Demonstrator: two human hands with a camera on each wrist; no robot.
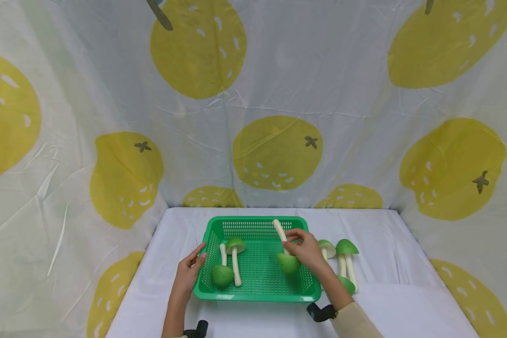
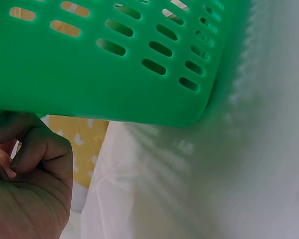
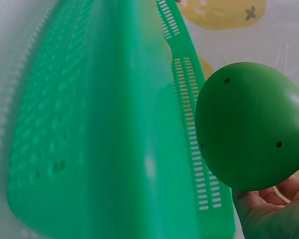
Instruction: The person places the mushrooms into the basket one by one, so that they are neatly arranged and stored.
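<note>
My right hand (image 1: pixel 305 249) pinches a toy mushroom (image 1: pixel 288 264) by its pale stem, over the right side of a green plastic basket (image 1: pixel 257 297). The green cap points down toward me and the stem leans up and away. In the right wrist view the round cap (image 3: pixel 251 127) with dark dots covers part of the hand (image 3: pixel 276 211). At the basket's left rim, my left hand (image 1: pixel 188 272) grips the edge between thumb and fingers; its curled fingers (image 2: pixel 42 149) show under the rim in the left wrist view. Two more mushrooms, one cap-near (image 1: pixel 222 277) and one cap-far (image 1: pixel 235 245), lie inside on the left.
Several similar mushrooms (image 1: pixel 347 248) lie on the white tablecloth (image 1: pixel 388 263) right of the basket, partly behind my right forearm. A white curtain (image 1: pixel 355 155) printed with yellow lemons rises behind the table and along both sides.
</note>
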